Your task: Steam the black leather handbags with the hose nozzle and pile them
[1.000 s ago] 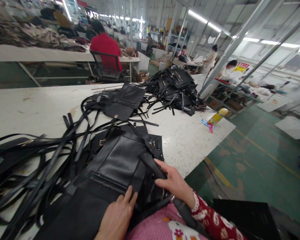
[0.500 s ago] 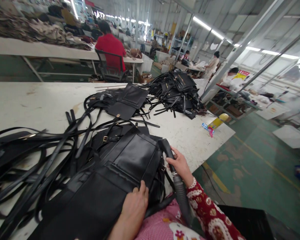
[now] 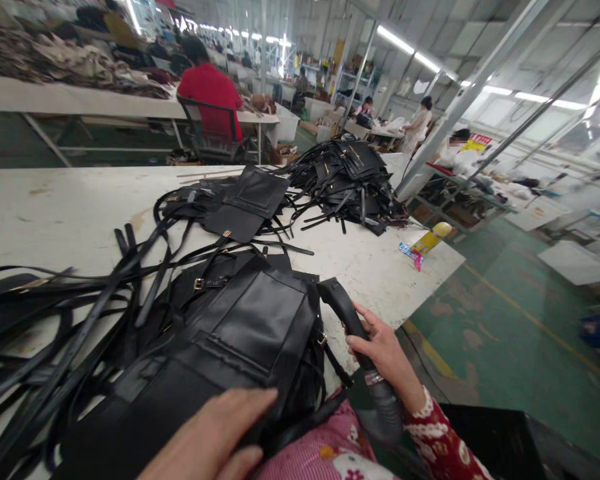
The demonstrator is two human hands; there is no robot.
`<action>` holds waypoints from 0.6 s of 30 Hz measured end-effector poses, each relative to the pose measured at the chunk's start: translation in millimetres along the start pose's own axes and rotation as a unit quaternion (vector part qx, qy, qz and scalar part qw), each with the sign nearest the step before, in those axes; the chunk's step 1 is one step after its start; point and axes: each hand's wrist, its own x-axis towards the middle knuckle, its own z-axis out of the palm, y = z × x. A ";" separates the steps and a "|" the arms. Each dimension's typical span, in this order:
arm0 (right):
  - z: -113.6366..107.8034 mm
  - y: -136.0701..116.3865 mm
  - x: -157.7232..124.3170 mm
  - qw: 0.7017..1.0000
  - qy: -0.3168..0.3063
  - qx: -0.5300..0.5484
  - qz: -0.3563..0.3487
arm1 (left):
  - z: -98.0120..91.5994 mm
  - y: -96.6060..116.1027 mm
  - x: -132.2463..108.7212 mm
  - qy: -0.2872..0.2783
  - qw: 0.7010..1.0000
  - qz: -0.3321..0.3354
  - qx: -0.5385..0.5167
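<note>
Progress could only be judged loosely: one black leather bag (image 3: 260, 320) lay foremost on the near worktop (image 3: 360, 267), with a small pile of bags (image 3: 250, 203) farther off and a large heap of bags (image 3: 353, 173) at far right; which were done and which were left could not be told. The right hand (image 3: 387, 350) held a black nozzle (image 3: 340, 303) just right of the bag, its fingers curled round it. The tip pointed far and left, the long axis running near and right into a ribbed hose (image 3: 386, 407). The left hand (image 3: 215, 433), blurred, was over the bag, its fingers extended and close together, contact unclear. The bag's long axis ran from near left to far right
</note>
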 end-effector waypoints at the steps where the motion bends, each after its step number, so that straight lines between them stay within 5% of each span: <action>1: 0.1 -1.1 -3.4 1.000 -0.014 0.005 0.005 | -8.6 -12.2 11.8 0.059 0.998 -0.021 0.011; 4: 3.7 0.1 -8.2 0.998 -0.057 0.006 0.028 | -32.1 -56.0 71.0 0.228 0.971 -0.052 0.053; 6: 8.1 4.5 -4.6 0.996 -0.079 -0.002 0.048 | -44.8 -83.1 119.0 0.289 0.953 -0.070 0.056; 11: 15.2 19.3 23.7 0.990 -0.094 0.048 0.090 | -59.2 -119.8 204.8 0.296 0.949 -0.107 -0.020; 18: 11.4 39.2 71.1 0.981 -0.080 0.100 0.147 | -48.9 -149.9 233.3 0.269 0.957 -0.094 -0.058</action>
